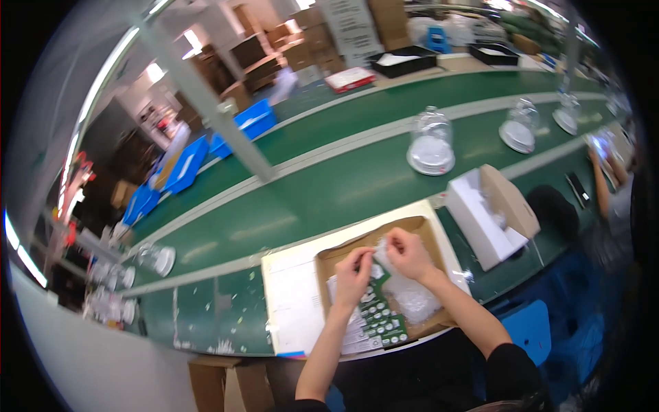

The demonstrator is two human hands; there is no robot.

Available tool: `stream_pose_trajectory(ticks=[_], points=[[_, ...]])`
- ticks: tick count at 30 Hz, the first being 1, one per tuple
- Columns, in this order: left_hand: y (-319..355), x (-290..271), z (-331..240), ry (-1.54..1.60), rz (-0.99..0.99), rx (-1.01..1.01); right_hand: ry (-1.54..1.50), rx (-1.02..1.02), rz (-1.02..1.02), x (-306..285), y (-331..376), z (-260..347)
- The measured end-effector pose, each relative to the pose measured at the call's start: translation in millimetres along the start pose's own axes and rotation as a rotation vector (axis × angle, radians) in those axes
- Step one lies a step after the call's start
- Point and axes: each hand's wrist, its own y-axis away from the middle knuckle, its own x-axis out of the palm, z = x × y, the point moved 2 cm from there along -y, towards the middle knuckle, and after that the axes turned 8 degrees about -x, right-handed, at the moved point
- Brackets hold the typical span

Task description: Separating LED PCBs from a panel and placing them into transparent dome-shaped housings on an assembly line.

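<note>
Over a shallow cardboard tray point(322, 275), my left hand point(352, 278) and my right hand point(410, 255) are close together with their fingers pinched. Between their fingertips is a crumpled piece of clear plastic point(382, 253), which looks like a small bag. Its far part is hidden by my right hand. Below the hands, green and white printed cards point(383, 323) lie in the tray. A heap of clear plastic bags point(417, 302) fills the tray's right side, under my right forearm. White paper slips point(355, 331) lie by my left wrist.
The tray rests on a white board point(292, 302) beside a green conveyor belt point(295, 206). An open white box point(480, 220) stands to the right. Clear domes on white bases point(431, 147) sit along the belt. Another person's hand point(604, 165) is at far right; blue bins point(255, 118) stand behind.
</note>
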Motion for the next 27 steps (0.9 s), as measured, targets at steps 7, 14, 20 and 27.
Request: stream_pose_trajectory(ticks=[7,14,20,27], points=[[-4.3,10.1,1.1,-0.04,0.056,0.042,-0.142,0.055,-0.013,-6.0,5.1,-15.4],[-3.5,0.4,-1.1,0.018,0.039,0.038,-0.128,0.083,0.046,1.5,6.5,-16.1],[-2.7,0.0,-4.0,-0.012,-0.017,0.067,0.021,-0.001,0.048,5.8,8.1,-32.3],[-0.3,5.7,3.5,0.024,-0.025,0.056,0.146,-0.044,0.071,-4.1,-2.7,7.7]])
